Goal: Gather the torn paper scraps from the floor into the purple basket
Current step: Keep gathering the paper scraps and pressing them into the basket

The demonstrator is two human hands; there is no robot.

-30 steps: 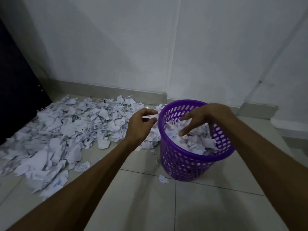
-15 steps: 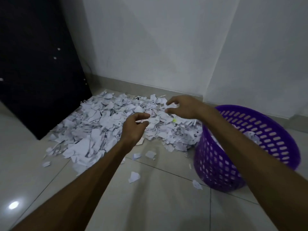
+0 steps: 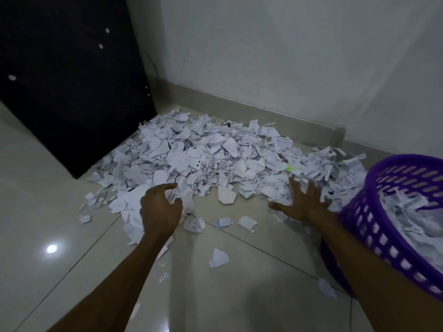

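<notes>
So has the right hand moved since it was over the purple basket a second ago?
Yes. The right hand has left the purple plastic basket and now lies spread on the pile of torn white paper scraps beside it.

Torn paper scraps and purple basket on the tiled floor.
I see the white scraps (image 3: 196, 161) heaped against the floor's far edge; the perforated purple basket (image 3: 395, 226), part-filled with scraps, stands at the right edge.

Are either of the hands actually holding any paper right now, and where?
Nothing is clearly held. The left hand curls over the near edge of the white torn-paper pile; the right hand lies spread flat on it.
</notes>
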